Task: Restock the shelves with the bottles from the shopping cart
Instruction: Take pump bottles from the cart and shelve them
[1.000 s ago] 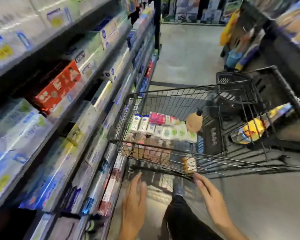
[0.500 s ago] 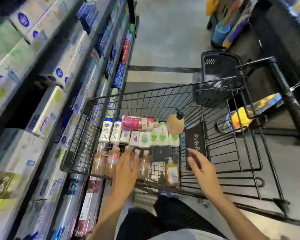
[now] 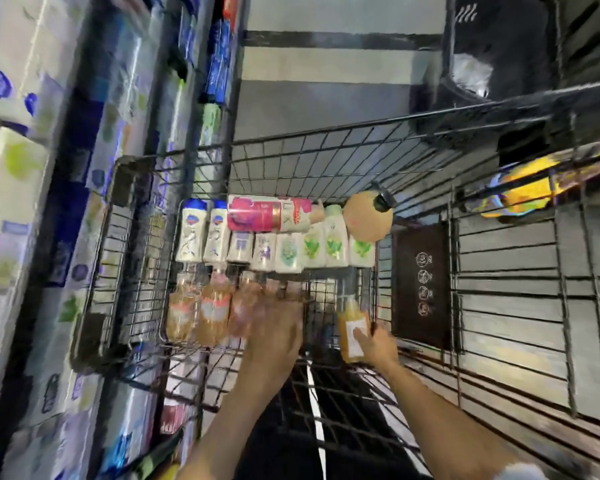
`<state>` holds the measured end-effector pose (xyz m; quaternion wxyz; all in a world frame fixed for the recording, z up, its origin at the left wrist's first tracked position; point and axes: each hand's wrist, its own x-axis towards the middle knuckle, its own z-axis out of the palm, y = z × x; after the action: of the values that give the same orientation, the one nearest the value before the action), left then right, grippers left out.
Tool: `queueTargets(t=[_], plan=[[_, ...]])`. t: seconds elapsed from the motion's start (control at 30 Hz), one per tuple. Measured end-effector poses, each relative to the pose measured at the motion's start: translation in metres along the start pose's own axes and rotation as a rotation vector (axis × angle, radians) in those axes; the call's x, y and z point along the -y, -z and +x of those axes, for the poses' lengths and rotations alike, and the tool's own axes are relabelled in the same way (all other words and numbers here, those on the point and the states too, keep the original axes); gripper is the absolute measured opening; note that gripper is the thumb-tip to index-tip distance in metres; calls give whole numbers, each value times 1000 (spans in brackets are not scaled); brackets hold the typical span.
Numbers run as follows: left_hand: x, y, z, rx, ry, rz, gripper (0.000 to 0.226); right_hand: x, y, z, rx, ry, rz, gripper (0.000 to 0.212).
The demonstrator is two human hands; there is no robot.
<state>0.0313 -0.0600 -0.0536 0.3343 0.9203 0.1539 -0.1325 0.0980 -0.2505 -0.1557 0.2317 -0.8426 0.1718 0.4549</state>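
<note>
So the orange pump bottle point(image 3: 353, 332) is lying near the close end of the shopping cart point(image 3: 326, 140), a bit apart from the rest, long axis running pretty much away from the person with the pump end pointing to the far side. The right hand point(image 3: 378, 346) has its grip on it already, thumb across the white label and fingers curled round the lower part, so that one looks ready to come up and out. The left hand point(image 3: 276, 332) is down on the row of amber bottles point(image 3: 201, 313) just to the left, which lie the same way, necks away. It's too blurry to tell whether that grip is closed on one or just landing on top, honestly can't call it. Beyond those there's a row of white bottles point(image 3: 274, 249), a pink bottle point(image 3: 255, 214) lying crosswise on top and a round tan bottle point(image 3: 366, 218). The shelves point(image 3: 84, 168) are on the person's left, so I'd guess the left hand has the shorter trip over there.
</note>
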Motion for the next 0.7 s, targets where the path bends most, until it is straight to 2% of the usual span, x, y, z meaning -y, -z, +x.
queueTargets(t=[0.07,0.17,0.27,0.4,0.53,0.6,0.7], plan=[[8,-2,8,-1,-12,70,12,-4,-18,17,9,-70,22,66],[24,-5,14,22,-85,-8,13,-6,-44,34,-50,-104,50,67],[40,-5,18,93,-3,-111,25,-5,-60,45,-111,-156,-84,73],[60,-12,30,124,67,-32,31,-3,-74,57,-211,-280,-119,75],[72,-21,36,154,105,-91,25,-2,-87,57,-248,-289,-159,83],[77,-31,38,204,123,-41,23,1,-90,57,-241,-292,-195,87],[83,-47,45,289,179,33,21,2,-92,64,-226,-339,-58,91]])
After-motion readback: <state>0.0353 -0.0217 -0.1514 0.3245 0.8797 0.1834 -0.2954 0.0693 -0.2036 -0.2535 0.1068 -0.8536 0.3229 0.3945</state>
